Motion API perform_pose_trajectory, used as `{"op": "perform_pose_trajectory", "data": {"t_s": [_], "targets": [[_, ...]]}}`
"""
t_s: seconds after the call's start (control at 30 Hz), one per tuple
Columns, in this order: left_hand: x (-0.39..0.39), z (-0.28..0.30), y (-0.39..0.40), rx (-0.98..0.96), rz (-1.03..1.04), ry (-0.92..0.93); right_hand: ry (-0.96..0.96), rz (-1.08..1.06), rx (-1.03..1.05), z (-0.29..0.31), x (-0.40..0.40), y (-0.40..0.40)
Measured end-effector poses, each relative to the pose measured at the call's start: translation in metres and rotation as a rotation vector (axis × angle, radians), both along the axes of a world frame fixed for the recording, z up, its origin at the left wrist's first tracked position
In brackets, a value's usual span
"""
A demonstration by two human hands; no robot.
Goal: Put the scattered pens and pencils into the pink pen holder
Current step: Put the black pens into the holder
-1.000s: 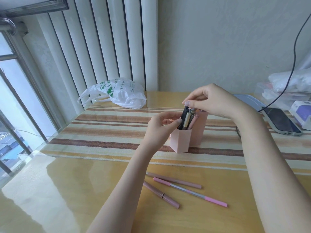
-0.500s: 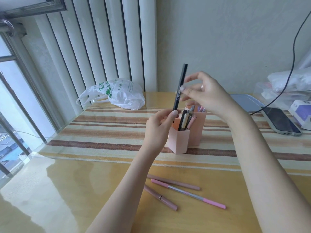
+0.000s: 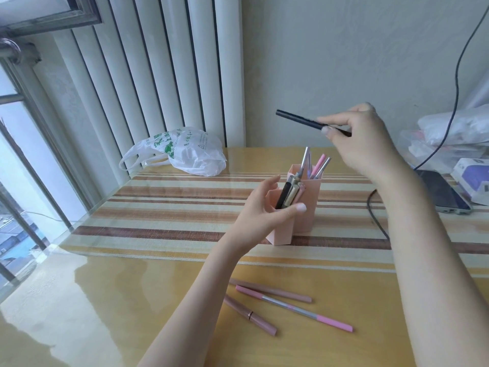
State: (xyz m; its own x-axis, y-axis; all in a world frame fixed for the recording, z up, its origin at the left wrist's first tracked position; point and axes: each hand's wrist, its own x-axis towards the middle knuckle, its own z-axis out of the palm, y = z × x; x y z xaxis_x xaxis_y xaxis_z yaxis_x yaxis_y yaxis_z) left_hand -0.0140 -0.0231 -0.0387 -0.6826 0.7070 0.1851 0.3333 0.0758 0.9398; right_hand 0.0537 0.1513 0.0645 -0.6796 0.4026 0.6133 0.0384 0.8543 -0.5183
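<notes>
The pink pen holder (image 3: pixel 307 215) stands mid-table with two compartments, each holding several pens. My right hand (image 3: pixel 362 139) hovers above and to the right of it, pinching a thin black pen (image 3: pixel 299 120) that lies almost level in the air. My left hand (image 3: pixel 262 215) is in front of the holder's lower front compartment, fingers spread and curved around its left side, holding nothing. Three pens lie loose on the table nearer me: a long pink and silver one (image 3: pixel 293 308), a mauve one (image 3: pixel 272 290) and a short mauve one (image 3: pixel 250 315).
A white plastic bag (image 3: pixel 190 152) lies at the back left by the radiator. A phone (image 3: pixel 442 192), a black cable (image 3: pixel 377 218), boxes and plastic clutter sit at the right edge. A window runs along the left side.
The black pen rose out of the holder's front compartment, first upright, and now my right hand has carried it up and right, turned nearly level. My left hand let go and opened.
</notes>
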Motion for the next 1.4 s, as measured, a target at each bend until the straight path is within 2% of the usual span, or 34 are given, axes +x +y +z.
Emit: {"op": "perform_pose_trajectory", "data": {"t_s": [0.07,0.1,0.17,0.27,0.4,0.53,0.7,0.77,0.9,1.1,1.4], "targets": [[-0.001,-0.003,0.002,-0.039,0.007,0.044,-0.113,0.012,0.015,0.000,0.004,0.006],[-0.002,-0.004,0.004,-0.051,0.020,0.088,-0.111,0.014,0.011,0.001,0.005,0.008],[-0.003,-0.006,0.005,-0.050,0.054,0.145,0.021,0.021,-0.034,0.005,0.008,0.009],[-0.008,-0.006,0.002,-0.045,0.079,0.107,0.316,0.080,-0.232,0.013,0.014,0.002],[-0.011,-0.005,0.001,-0.037,0.075,0.085,0.459,0.067,-0.185,0.015,0.017,0.000],[-0.011,-0.005,-0.001,0.007,0.028,0.055,0.326,0.139,-0.178,0.010,0.011,-0.001],[-0.010,-0.005,-0.001,0.016,0.010,0.062,-0.169,0.155,-0.050,-0.006,0.001,-0.003],[-0.011,-0.005,-0.001,0.017,0.010,0.066,-0.264,0.184,-0.083,-0.011,-0.001,-0.002],[-0.012,-0.006,-0.001,0.006,0.005,0.089,-0.170,0.122,0.005,-0.010,-0.003,-0.002],[-0.014,-0.007,-0.002,0.002,-0.016,0.090,0.006,0.082,-0.065,-0.011,0.002,0.003],[-0.013,-0.008,0.000,-0.016,-0.025,0.076,0.088,0.122,-0.146,-0.037,0.028,-0.011]]}}
